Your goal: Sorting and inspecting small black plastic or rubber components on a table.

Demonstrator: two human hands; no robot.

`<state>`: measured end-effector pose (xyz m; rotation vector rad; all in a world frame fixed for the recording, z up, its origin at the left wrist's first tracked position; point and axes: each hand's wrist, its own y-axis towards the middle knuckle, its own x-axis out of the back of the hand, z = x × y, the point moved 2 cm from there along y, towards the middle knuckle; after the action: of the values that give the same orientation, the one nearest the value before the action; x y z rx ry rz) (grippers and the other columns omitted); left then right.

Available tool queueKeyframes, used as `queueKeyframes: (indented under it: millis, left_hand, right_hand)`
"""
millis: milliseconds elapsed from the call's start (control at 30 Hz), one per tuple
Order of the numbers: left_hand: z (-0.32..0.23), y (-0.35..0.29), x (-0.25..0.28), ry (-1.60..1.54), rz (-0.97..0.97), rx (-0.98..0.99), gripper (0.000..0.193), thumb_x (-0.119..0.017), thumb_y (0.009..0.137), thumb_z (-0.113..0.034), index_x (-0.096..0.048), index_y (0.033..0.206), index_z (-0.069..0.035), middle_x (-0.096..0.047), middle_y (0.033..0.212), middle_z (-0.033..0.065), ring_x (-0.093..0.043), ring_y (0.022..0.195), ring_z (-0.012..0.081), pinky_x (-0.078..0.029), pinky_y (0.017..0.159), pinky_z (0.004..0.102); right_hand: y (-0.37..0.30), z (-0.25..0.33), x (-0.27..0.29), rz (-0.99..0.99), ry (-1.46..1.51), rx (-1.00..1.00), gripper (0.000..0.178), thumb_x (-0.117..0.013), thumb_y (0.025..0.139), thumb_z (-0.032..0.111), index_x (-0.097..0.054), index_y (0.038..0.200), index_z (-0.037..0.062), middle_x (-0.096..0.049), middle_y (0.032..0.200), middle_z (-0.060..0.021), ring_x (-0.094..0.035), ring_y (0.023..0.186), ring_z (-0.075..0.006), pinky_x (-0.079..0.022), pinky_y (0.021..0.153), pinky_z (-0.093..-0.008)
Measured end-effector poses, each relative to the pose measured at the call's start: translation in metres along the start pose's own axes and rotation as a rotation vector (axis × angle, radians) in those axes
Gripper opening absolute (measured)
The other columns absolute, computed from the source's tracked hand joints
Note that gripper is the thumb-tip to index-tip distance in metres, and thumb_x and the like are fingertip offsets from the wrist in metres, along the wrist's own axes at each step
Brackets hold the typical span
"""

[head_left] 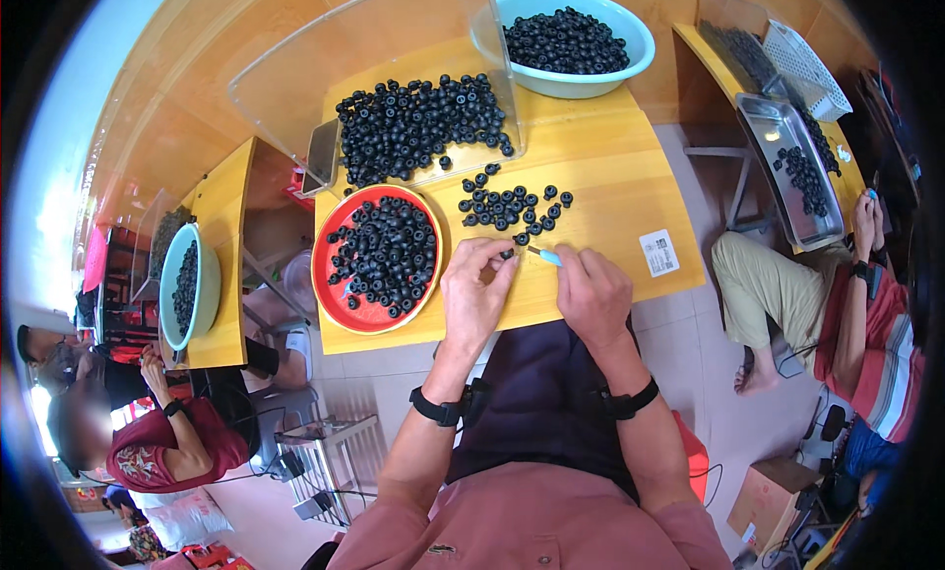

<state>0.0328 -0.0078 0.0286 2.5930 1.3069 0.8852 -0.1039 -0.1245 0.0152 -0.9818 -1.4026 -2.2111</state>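
Note:
My left hand [476, 286] pinches a small black ring-shaped part [507, 254] between thumb and fingertips, above the near edge of the yellow table [600, 196]. In my right hand [594, 289] is a small tool with a light-blue handle [549, 258], its thin metal tip pointing left toward that part. Just beyond both hands lies a loose group of black ring-shaped parts [504, 208]. To the left of my left hand stands a red bowl [328, 309] with a pale rim, heaped with the same parts.
A clear plastic bin [295, 78] at the back holds a large pile of black parts. Behind it on the right sits a light-blue basin [566, 83] full of them. A white label [659, 253] is on the table's right side. Other people work at tables on both sides.

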Motion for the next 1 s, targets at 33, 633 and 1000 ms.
queueKeyframes:
  millis: [33,633,1000]
  left_hand:
    - [0.001,-0.002,-0.003,-0.003,0.003,0.001,0.017,-0.082,0.090,-0.002,-0.079,0.107,0.000,-0.073,0.099,0.0096,-0.070,0.082,0.0178,-0.058,0.076,0.0293]
    - [0.006,-0.010,-0.013,-0.058,0.019,0.049,0.030,-0.083,0.086,0.003,-0.071,0.114,-0.001,-0.073,0.097,0.0056,-0.068,0.083,0.0109,-0.057,0.077,0.0270]
    - [0.003,-0.011,-0.012,-0.073,0.037,0.077,0.033,-0.084,0.086,0.004,-0.073,0.117,-0.002,-0.071,0.097,0.0045,-0.067,0.085,0.0106,-0.056,0.078,0.0272]
  right_hand:
    - [0.000,0.000,0.000,-0.001,-0.003,0.000,0.015,-0.070,0.091,0.010,-0.074,0.105,0.0078,-0.053,0.074,-0.0051,-0.062,0.065,-0.0230,-0.050,0.058,-0.0386]
    - [0.001,0.001,0.000,0.028,0.040,0.095,0.016,-0.073,0.086,0.011,-0.075,0.101,0.0083,-0.051,0.070,-0.0037,-0.061,0.062,-0.0210,-0.050,0.055,-0.0372]
    - [0.001,0.001,0.000,0.053,0.039,0.095,0.015,-0.072,0.087,0.011,-0.075,0.102,0.0075,-0.052,0.071,-0.0045,-0.062,0.064,-0.0219,-0.050,0.056,-0.0377]
